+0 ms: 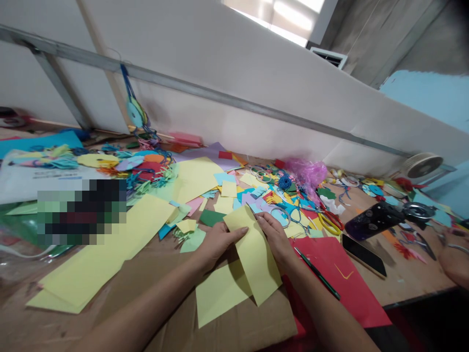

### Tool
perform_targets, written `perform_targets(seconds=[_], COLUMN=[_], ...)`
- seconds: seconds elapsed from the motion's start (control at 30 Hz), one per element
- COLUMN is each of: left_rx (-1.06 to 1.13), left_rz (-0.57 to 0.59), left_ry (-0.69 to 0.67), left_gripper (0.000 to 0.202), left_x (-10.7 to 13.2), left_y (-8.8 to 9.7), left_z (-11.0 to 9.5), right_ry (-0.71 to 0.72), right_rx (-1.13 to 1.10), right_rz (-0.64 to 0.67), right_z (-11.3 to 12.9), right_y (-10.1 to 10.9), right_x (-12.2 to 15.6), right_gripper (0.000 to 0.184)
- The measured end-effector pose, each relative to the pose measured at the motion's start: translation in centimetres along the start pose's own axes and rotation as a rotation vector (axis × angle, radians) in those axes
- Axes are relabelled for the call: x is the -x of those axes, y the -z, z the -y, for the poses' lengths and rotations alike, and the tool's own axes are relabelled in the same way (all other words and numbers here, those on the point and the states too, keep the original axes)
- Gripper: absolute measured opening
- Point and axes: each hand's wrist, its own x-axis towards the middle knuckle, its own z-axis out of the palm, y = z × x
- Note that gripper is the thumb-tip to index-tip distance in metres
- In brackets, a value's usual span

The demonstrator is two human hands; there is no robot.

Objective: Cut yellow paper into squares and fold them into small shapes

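Note:
My left hand (219, 240) is closed on a pale yellow paper sheet (256, 264), its thumb lying flat on top. My right hand (273, 235) is closed at the sheet's upper right edge around a thin, dark pointed tool (251, 210). Only the tool's slim tip shows; the fingers hide the rest, so its kind is unclear. Beneath the held sheet, another yellow paper (216, 296) lies on a brown cardboard piece (176, 318). A dark green pen-like tool (318, 274) rests on red paper (361, 298), beside my right forearm.
Long yellow sheets (106, 259) lie to the left. Coloured scraps, red-and-yellow-handled scissors (330, 222) and a pink plastic bag (306, 176) cover the back. At right are a phone (363, 255), a dark tumbler (373, 220) and another person's hand (454, 259).

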Motion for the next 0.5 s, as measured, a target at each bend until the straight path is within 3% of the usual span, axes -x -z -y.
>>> perform_targets(seconds=[0.5], left_rx=[0.020], left_rz=[0.008], left_ry=[-0.009], left_gripper=[0.051], left_x=[-0.09], left_y=[0.07], left_z=[0.19], right_ry=[-0.019], right_rx=[-0.027], right_rz=[0.004], right_z=[0.26], right_y=[-0.15], right_x=[0.19], right_gripper=[0.038])
